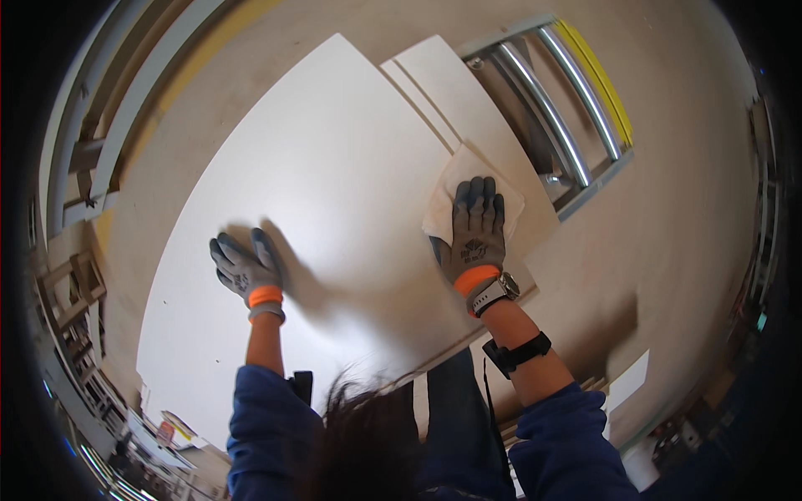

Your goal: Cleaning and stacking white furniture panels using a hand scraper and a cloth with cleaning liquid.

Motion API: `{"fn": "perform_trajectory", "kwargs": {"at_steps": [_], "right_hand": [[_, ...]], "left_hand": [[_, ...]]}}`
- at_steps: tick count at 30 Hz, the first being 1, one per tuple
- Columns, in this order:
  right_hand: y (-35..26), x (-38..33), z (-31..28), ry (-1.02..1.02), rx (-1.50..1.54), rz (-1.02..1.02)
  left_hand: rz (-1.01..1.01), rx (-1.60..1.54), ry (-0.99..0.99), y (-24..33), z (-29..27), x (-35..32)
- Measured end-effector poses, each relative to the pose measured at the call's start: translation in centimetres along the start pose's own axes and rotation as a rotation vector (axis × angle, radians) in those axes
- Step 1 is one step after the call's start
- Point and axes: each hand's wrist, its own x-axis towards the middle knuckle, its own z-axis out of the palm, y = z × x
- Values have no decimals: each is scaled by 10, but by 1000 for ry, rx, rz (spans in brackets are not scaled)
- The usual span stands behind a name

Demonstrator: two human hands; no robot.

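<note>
A large white panel (pixel 309 159) lies in front of me, its far end reaching a corner at the top. My right hand (pixel 478 230), in a grey glove with an orange cuff, holds a folded white cloth (pixel 440 204) under its outstretched fingers and palm. The cloth is at the panel's right edge, overlapping a narrower white board (pixel 434 75) alongside. Over the left part of the panel is my left hand (pixel 248 265), gloved the same way. Its thumb stands apart from the fingers and nothing shows in it; whether it touches the surface I cannot tell.
Beyond the boards at the upper right is a roller frame (pixel 547 108) with metal rollers and a yellow edge. Grey rails (pixel 134 117) curve along the far left. Wooden racks (pixel 71 288) stand at the left, and a white offcut (pixel 628 386) lies low on the right.
</note>
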Motion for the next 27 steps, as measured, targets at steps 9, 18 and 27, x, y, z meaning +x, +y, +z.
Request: {"fn": "perform_trajectory", "kwargs": {"at_steps": [9, 18, 27], "right_hand": [[-77, 169, -32, 204, 97, -186], [-120, 271, -52, 130, -58, -205], [-189, 247, -39, 262, 84, -500]], "left_hand": [[23, 121, 56, 11, 16, 9], [29, 31, -10, 20, 5, 13], [19, 5, 23, 11, 2, 15]]}}
